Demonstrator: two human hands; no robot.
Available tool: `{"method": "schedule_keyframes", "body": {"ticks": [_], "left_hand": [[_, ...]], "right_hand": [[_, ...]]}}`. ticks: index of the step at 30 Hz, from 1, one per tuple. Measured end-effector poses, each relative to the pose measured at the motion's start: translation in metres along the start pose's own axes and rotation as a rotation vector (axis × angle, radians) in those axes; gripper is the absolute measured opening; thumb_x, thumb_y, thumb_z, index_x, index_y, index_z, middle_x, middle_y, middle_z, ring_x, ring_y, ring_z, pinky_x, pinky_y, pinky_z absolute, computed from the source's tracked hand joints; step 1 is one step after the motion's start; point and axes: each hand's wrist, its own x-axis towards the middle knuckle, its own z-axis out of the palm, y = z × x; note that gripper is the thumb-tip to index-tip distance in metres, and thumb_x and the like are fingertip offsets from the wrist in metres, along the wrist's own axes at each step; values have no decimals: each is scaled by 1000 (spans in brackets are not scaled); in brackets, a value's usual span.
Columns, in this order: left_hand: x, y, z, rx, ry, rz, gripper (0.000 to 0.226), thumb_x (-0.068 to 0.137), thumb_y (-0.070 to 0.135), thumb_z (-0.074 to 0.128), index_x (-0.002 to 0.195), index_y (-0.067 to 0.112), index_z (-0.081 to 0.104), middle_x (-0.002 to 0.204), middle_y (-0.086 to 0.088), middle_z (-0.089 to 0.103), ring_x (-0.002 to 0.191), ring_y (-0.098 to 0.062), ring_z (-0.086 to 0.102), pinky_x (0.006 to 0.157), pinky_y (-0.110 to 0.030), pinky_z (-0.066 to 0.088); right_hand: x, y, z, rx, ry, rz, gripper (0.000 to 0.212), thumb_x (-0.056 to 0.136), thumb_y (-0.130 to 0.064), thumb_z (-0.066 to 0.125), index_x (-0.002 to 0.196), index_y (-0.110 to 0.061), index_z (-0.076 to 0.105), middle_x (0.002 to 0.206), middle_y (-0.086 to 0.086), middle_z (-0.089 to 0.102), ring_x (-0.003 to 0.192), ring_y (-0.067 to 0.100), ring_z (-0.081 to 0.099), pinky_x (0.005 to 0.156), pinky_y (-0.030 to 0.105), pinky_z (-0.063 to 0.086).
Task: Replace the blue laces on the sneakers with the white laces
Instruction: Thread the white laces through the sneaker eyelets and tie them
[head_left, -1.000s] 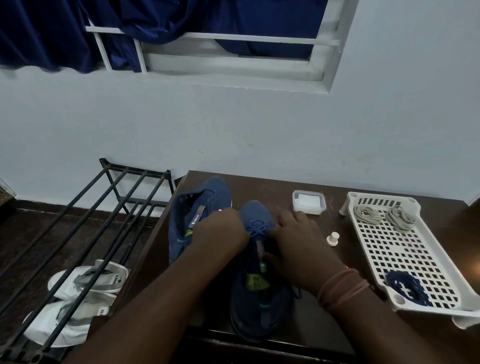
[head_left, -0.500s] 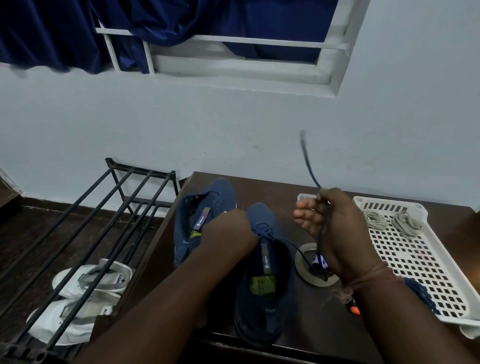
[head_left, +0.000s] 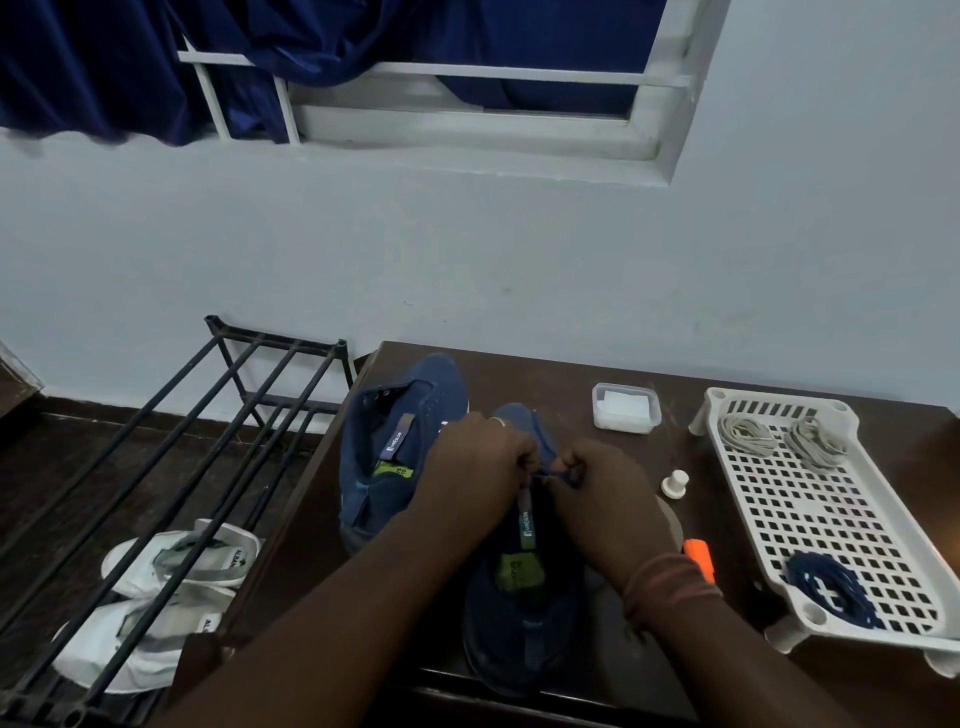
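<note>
Two blue sneakers stand on the dark table. The left sneaker has no lace showing. The right sneaker lies under both hands. My left hand and my right hand meet over its front eyelets, each pinching the blue lace that runs between them. A white perforated tray at the right holds two coiled white laces at its far end. A bundled blue lace lies at the tray's near end.
A small clear lidded box, a white knob-like piece and an orange object lie between the sneakers and the tray. A black metal rack stands left of the table over white sandals.
My right hand, raised to the right with a length of blue lace pulled out, has come back down to the right sneaker's eyelets beside my left hand.
</note>
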Motion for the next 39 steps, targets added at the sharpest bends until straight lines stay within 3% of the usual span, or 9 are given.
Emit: {"method": "schedule_keyframes", "body": {"ticks": [6, 12, 16, 19, 23, 29, 33, 36, 39], "left_hand": [[-5, -10, 2, 76, 45, 13, 20, 69, 12, 68, 75, 31, 66, 75, 6, 57, 70, -23, 48, 57, -31, 34], [-8, 12, -7, 208, -125, 53, 19, 86, 30, 57, 104, 31, 65, 109, 3, 52, 103, -24, 43, 80, -36, 32], [-5, 19, -8, 104, -176, -85, 21, 85, 48, 57, 89, 31, 68, 101, 7, 50, 106, -21, 40, 89, -40, 32], [2, 23, -19, -179, -225, -245, 17, 81, 47, 63, 82, 31, 70, 97, 9, 57, 104, -18, 49, 90, -38, 42], [5, 15, -42, -1047, -264, -599, 19, 75, 29, 69, 76, 10, 68, 69, 0, 59, 63, -20, 51, 59, -30, 40], [-1, 23, -38, -427, -380, -330, 19, 75, 41, 79, 82, 23, 75, 83, 8, 72, 79, -9, 67, 75, -31, 57], [-11, 38, -36, -213, -194, -282, 15, 83, 44, 64, 81, 34, 75, 89, 5, 70, 88, -19, 63, 80, -36, 53], [-21, 44, -51, -957, 7, -528, 14, 92, 31, 59, 83, 24, 67, 94, -5, 71, 90, -22, 65, 82, -39, 52], [-24, 42, -68, -1443, 144, -705, 19, 98, 17, 49, 80, 13, 57, 72, -6, 65, 58, -16, 55, 63, -38, 45]], "right_hand": [[11, 21, -13, 290, -109, 311, 16, 81, -22, 75, 65, -18, 73, 64, 1, 72, 65, 21, 70, 68, 47, 61], [8, 19, -5, 249, -141, 174, 8, 78, -20, 75, 71, -19, 73, 69, -1, 72, 68, 18, 70, 71, 42, 60], [6, 21, -8, 211, -165, 162, 10, 80, -19, 74, 71, -20, 72, 69, 0, 72, 66, 18, 70, 65, 39, 60], [0, 21, -9, 186, -152, 161, 11, 71, -32, 73, 65, -23, 68, 65, -2, 69, 64, 19, 68, 65, 41, 60], [-7, 27, -10, 98, -73, 192, 14, 67, -33, 69, 69, -20, 64, 71, -5, 68, 70, 16, 67, 72, 38, 57], [-14, 11, -13, 92, -36, 147, 18, 74, -16, 71, 62, -13, 58, 63, -3, 59, 63, 15, 56, 58, 27, 46], [-19, 1, -15, 65, -7, 157, 16, 77, -15, 68, 66, -4, 63, 62, 1, 60, 60, 15, 54, 48, 21, 33], [-23, -4, -17, 26, 23, 228, 13, 79, -19, 65, 73, -7, 65, 71, 2, 66, 70, 21, 62, 56, 25, 40], [-26, -7, -19, 8, 14, 229, 12, 81, -18, 65, 75, -8, 65, 76, 3, 67, 70, 20, 60, 53, 21, 38]]}}
